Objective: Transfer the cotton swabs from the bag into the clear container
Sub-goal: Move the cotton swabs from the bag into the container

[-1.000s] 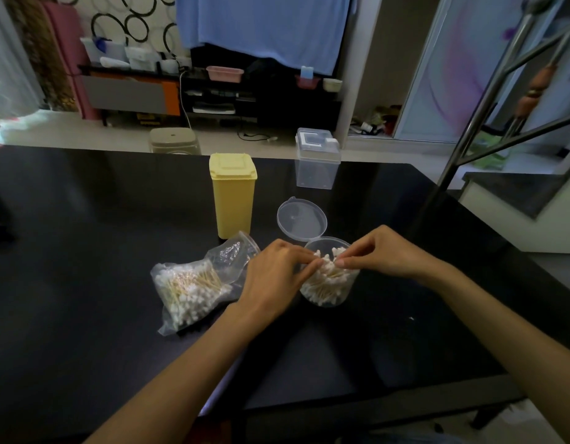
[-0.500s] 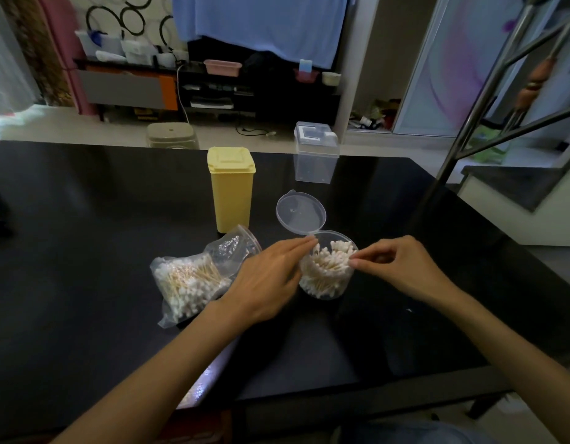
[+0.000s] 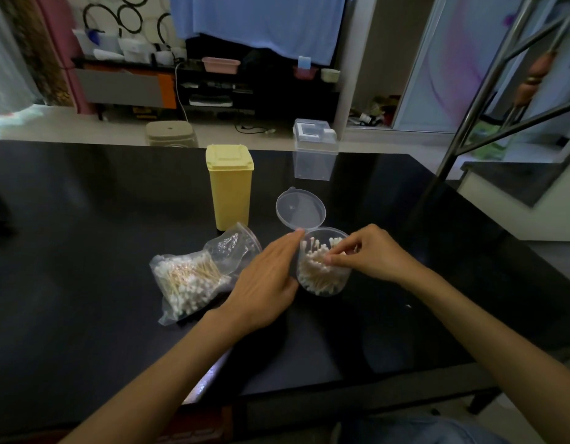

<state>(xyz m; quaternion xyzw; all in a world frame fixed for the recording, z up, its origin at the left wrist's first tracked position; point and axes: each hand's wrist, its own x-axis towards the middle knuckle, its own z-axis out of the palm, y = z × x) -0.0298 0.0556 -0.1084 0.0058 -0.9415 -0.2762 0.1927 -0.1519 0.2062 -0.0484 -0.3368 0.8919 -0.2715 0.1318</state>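
Left hand [image 3: 267, 280] flat against clear container [image 3: 334, 283]; right hand [image 3: 370, 254] pinching swabs [image 3: 315, 267] — bag [image 3: 194, 277] beside.

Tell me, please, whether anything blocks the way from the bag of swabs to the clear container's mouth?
Nothing visible bars it except the hands: the left hand lies between bag and clear container, and the right hand pinches swabs at its open mouth.

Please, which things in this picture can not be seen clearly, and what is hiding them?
All in the head view:
- Left side of the round container: covered by the left hand.
- Right hand fingers: whether they pinch a swab is too small to tell.
- Yellow box: lid closed, contents hidden.
- Swabs left in the bag: too many and too small to count.
- Both arms: cut off by the bottom edge.
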